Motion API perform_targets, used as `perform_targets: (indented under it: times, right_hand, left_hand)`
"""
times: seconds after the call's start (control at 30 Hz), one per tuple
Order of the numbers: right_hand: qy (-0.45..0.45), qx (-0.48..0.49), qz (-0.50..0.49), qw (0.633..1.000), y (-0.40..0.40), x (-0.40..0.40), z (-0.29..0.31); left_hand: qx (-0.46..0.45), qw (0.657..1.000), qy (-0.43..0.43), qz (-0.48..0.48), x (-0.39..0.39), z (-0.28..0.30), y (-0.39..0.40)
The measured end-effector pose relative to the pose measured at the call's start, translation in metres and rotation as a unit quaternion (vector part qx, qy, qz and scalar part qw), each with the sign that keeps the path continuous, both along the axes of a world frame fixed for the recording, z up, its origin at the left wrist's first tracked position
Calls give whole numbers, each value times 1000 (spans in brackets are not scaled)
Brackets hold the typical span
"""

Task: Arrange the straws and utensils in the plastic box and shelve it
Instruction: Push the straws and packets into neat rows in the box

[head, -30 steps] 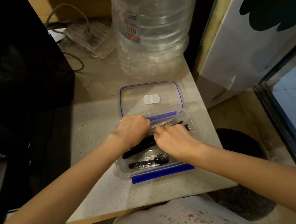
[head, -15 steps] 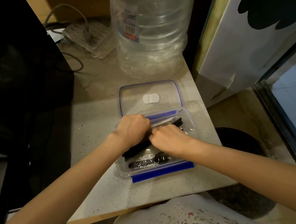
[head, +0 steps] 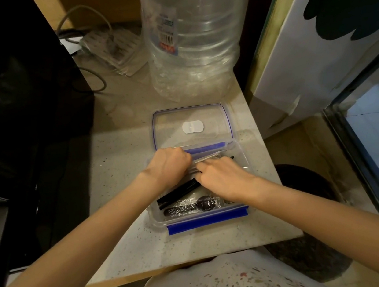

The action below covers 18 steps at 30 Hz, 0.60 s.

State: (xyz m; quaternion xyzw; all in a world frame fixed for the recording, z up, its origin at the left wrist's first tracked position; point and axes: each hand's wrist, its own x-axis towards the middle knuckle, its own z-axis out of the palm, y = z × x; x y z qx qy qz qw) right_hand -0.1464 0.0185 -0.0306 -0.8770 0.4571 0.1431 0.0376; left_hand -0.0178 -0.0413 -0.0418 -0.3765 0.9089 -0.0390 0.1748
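A clear plastic box with blue clips sits on the stone counter, its lid lying open behind it. Black straws lie diagonally inside the box. A wrapped black utensil lies along the near wall. My left hand is curled at the box's far left, over the upper end of the straws and some clear wrapped pieces. Over the box's right half, my right hand curls its fingers onto the straws. What the fingers grasp underneath is hidden.
A large clear water bottle stands just behind the lid. A power strip with cables lies at the back left. A dark appliance borders the counter's left side. A white panel stands to the right. The counter's edge runs close in front.
My right hand has shifted slightly left and back over the straws, then a little right again. The straws have settled lower in the box. My left hand has barely moved.
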Motion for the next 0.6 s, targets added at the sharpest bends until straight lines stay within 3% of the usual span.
perform_targets:
  times: [0.17, 0.33, 0.47, 0.6]
  right_hand:
    - [-21, 10, -7, 1000, 0, -2, -4]
    - [-115, -7, -65, 991, -4, -9, -6]
    - [-85, -27, -92, 992, -10, -23, -6]
    - [-63, -3, -57, 996, -7, -25, -11]
  left_hand:
    - [9, 1000, 16, 15, 1, 0, 3]
    - [25, 996, 44, 75, 2, -2, 9]
    - [35, 987, 63, 142, 5, -4, 14]
    - [39, 985, 93, 141, 10, -8, 17]
